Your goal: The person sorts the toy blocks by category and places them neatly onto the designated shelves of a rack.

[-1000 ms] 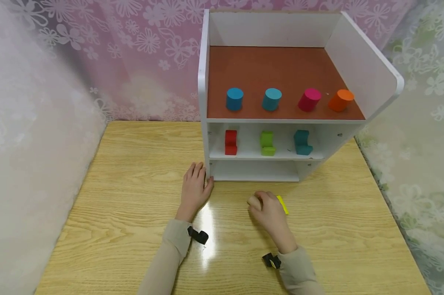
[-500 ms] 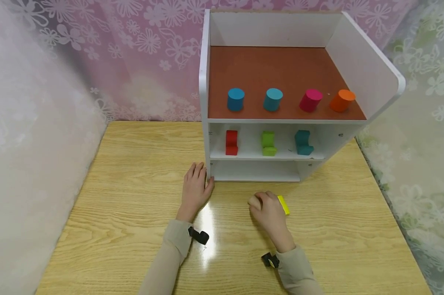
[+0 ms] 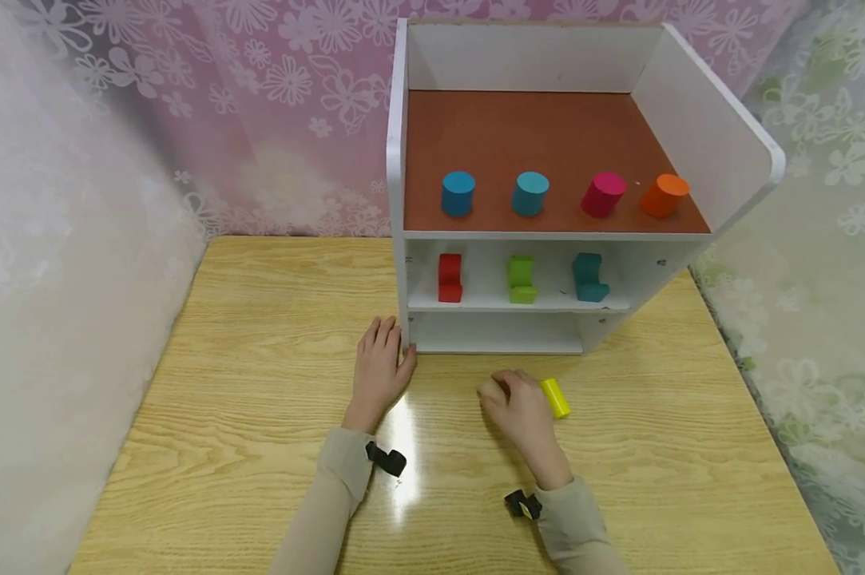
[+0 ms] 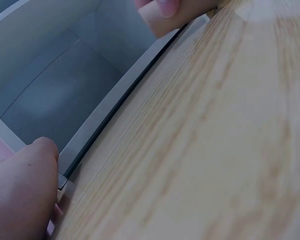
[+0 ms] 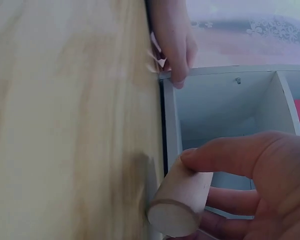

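My right hand [image 3: 527, 411] pinches a plain wooden cylinder [image 5: 182, 200] between thumb and fingers, just above or on the table in front of the shelf unit. In the head view the wooden cylinder [image 3: 491, 391] shows at the left of the fingers. Just right of that hand a yellow cylinder [image 3: 556, 398] lies on its side. My left hand [image 3: 380, 366] rests at the lower left front corner of the white shelf unit [image 3: 396, 192], fingers extended along its outer side and thumb at the front edge.
On the brown top stand blue [image 3: 458, 194], light blue [image 3: 529, 194], magenta [image 3: 603, 195] and orange [image 3: 664, 196] cylinders. The middle shelf bears red [image 3: 450, 278], green [image 3: 521, 279] and teal [image 3: 590, 278] curved blocks. A wooden table [image 3: 259, 319] extends around the unit.
My right hand has shifted slightly left with the wooden cylinder, so more of the yellow cylinder shows. The left hand has stayed in place.
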